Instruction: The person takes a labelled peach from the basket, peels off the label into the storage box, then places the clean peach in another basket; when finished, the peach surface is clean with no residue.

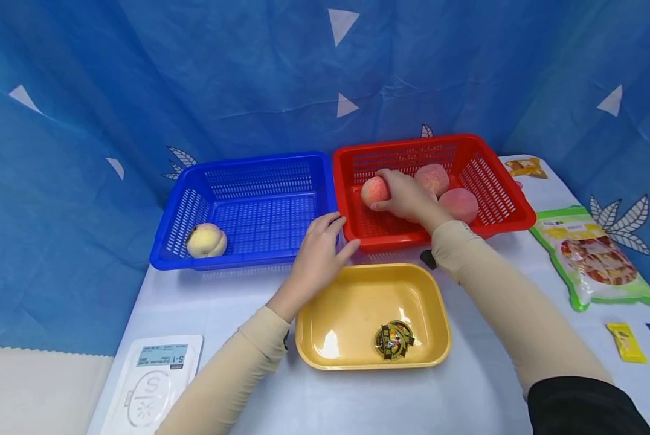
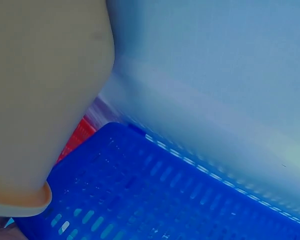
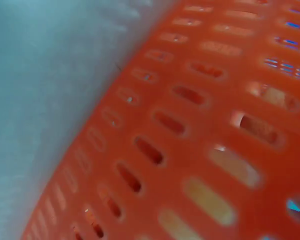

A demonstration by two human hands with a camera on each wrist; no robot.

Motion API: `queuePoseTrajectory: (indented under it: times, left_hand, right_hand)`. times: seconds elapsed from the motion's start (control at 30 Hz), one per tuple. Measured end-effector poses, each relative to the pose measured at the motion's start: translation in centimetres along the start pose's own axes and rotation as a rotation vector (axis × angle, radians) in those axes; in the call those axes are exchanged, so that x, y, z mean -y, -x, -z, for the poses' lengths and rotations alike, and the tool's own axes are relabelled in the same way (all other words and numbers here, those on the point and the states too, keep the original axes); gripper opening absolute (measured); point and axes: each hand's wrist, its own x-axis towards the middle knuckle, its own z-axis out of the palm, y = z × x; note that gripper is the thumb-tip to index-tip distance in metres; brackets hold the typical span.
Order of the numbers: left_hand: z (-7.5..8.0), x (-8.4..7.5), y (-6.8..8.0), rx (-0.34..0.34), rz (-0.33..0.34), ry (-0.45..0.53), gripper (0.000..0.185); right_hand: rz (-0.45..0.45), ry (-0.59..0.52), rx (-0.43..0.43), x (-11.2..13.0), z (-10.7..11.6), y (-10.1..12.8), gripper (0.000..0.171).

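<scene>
Head view: your right hand point(image 1: 409, 196) grips one of three peaches point(image 1: 375, 191) in the red basket point(image 1: 507, 199), left hand point(image 1: 319, 254) spread at its rim, wrist views blurred

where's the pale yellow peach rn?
Head view: the pale peach lies in the front-left corner of the blue basket, left of the red basket.

To your near left lies a white scale point(image 1: 153, 380), and at the far left sits a blue basket point(image 1: 249, 208) with a pale peach point(image 1: 206, 240) in its near-left corner. Near you, the yellow tray point(image 1: 325, 314) holds a round dark packet point(image 1: 393, 340). At your right lie a green snack bag point(image 1: 594, 257) and a yellow sachet point(image 1: 626, 342).
</scene>
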Motion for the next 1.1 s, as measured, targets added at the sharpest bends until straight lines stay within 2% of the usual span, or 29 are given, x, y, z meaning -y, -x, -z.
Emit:
queuePoseTrajectory:
  times: [0.4, 0.77, 0.93, 1.1]
  left_hand:
    - [0.0, 0.2, 0.0, 0.007, -0.018, 0.016, 0.059]
    - [0.7, 0.4, 0.4, 0.02, 0.002, 0.03, 0.056]
    - [2.4, 1.1, 1.7, 0.008, 0.014, 0.022, 0.057]
    - [5.9, 2.9, 3.4, -0.008, 0.103, 0.01, 0.067]
  right_hand:
    - [-0.039, 0.116, 0.018, -0.1, -0.7, -1.3, 0.078]
    - [0.002, 0.155, -0.025, 0.5, -0.3, -0.8, 0.074]
    - [0.037, 0.154, -0.032, 1.2, 0.2, 0.0, 0.07]
    - [0.096, 0.097, -0.074, 2.4, 0.8, 1.0, 0.065]
